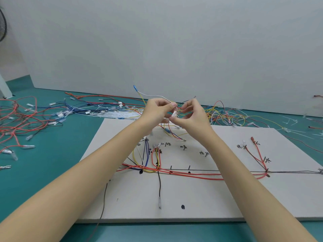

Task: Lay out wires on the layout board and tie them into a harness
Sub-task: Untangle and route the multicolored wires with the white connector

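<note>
Above the far edge of the layout board (227,198), the left hand (157,109) and right hand (191,112) pinch a small white connector (174,114) between curled fingertips, its coloured wires (172,132) trailing down onto the board.

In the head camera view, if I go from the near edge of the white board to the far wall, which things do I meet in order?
Black wire with clear terminal → long red wires along the drawn line → handwritten labels → left hand and right hand holding a small white connector → loose wire pile on the green table.
</note>
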Tool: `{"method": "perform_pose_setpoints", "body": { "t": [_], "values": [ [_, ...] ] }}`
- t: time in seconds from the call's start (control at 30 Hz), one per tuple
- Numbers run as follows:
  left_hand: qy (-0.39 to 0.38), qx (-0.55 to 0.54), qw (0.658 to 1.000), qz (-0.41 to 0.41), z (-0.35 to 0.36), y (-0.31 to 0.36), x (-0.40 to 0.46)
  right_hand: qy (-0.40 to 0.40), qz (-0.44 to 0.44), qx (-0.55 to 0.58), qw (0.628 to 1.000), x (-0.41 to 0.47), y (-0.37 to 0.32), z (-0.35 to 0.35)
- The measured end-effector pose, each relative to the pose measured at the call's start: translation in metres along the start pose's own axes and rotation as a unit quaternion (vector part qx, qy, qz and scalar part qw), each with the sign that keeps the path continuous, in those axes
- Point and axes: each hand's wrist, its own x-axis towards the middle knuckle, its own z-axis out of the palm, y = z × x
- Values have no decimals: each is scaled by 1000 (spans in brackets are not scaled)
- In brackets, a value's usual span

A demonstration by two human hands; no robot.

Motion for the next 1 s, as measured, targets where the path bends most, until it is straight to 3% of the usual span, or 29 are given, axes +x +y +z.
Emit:
{"method": "perform_pose_setpoints", "body": {
  "t": [0.17, 0.3, 0.4, 0.57, 0.8, 0.93, 1.0],
  "values": [
    [9, 2, 1000, 1, 3, -1, -2, 0, -120, -89, 989, -6, 3, 7],
    [37, -17, 999, -9, -1, -2, 2, 54, -115, -89, 988, -3, 1, 4],
    [60, -35, 996, -49, -10, -6, 10, 79, -4, 79, 994, 1, -7, -8],
    [73, -73, 989, -103, -22, -12, 21, 72, 101, 340, 932, 4, -15, -32],
    [83, -106, 983, -122, -20, -12, 29, 96, 165, 502, 844, 9, -12, -60],
    [95, -129, 977, -141, -16, -9, 31, 66, 176, 564, 804, 6, -8, -65],
    [91, -91, 984, -122, -14, -9, 28, 49, 179, 590, 786, 6, -9, -64]
  ]
}}
